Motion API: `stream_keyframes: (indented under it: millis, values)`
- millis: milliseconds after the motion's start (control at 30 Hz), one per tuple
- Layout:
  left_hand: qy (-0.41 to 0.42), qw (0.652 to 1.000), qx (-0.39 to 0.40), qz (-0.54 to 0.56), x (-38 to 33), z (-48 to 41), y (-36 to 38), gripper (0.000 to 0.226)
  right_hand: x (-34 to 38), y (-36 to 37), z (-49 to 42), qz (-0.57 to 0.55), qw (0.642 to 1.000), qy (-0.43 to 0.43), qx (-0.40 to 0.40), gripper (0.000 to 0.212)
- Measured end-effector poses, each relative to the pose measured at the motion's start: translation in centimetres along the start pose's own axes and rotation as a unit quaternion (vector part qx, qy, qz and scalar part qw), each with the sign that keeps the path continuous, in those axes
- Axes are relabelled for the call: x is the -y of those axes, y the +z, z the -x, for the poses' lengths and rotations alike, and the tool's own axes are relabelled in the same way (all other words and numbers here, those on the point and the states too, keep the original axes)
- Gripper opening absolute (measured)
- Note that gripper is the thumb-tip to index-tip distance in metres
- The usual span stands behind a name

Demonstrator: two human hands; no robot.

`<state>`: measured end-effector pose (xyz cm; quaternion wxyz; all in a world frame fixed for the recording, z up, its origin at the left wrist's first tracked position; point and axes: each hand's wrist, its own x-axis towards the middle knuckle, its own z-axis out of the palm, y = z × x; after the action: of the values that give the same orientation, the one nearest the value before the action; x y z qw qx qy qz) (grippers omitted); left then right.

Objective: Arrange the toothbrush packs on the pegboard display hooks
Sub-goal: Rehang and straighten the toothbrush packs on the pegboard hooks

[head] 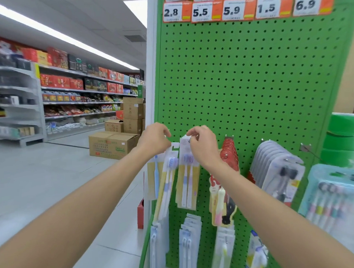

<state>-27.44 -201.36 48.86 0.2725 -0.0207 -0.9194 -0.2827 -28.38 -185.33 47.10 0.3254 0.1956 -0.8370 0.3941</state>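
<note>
**Green pegboard** [251,80]: stood upright at the aisle end. Price tags [233,9] are fixed in rows along its top.

**Hanging toothbrush pack** [187,180]: yellow card, two brushes. It is hung from a hook [188,141] at the left of the board's upper stocked row. Its top edge is pinched by the curled fingers of the right hand [203,147].

**Tilted toothbrush pack** [166,179]: found just beside the former, on its left, and leaned off vertical at the board's left edge. Its top appears to be grasped by the left hand [154,139], fingers curled. Whether it is carried by a hook cannot be told, as the header is blurred.

**Red packs** [229,151] and **grey packs** [279,163]: hung in stacks further right on the same row.

**Cardboard boxes** [111,144]: stacked on the aisle floor to the left.
</note>
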Motion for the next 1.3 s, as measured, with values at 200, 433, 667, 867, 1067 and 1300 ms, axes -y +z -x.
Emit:
stream_keyframes:
  millis: [200, 433, 667, 867, 1067, 1300]
  values:
    - [-0.068, 0.978, -0.032, 0.195, 1.7, 4.7, 0.7, 0.013, 0.3, 1.9, 5.8, -0.102, 0.994, 0.033, -0.003, 0.034]
    - [-0.119, 0.916, -0.001, 0.384, 3.2, 10.0, 4.0, 0.01, -2.1, 4.4, 11.6, -0.184, 0.977, 0.102, 0.048, 0.036]
    - [-0.155, 0.89, 0.034, 0.428, 7.2, 14.5, 10.7, 0.009, -6.5, 7.0, 16.5, -0.196, 0.967, 0.151, 0.056, 0.01]
    - [-0.175, 0.899, 0.141, 0.375, 11.0, 19.1, 16.0, 0.024, -10.1, 8.4, 19.5, -0.21, 0.955, 0.198, 0.065, 0.018]
    - [-0.185, 0.903, 0.156, 0.355, 10.9, 19.7, 17.1, 0.011, -11.8, 8.3, 20.9, -0.217, 0.944, 0.232, 0.092, 0.026]
    - [-0.21, 0.887, 0.135, 0.388, 10.8, 20.6, 17.6, 0.014, -12.8, 8.4, 24.3, -0.25, 0.863, 0.337, 0.283, 0.061]
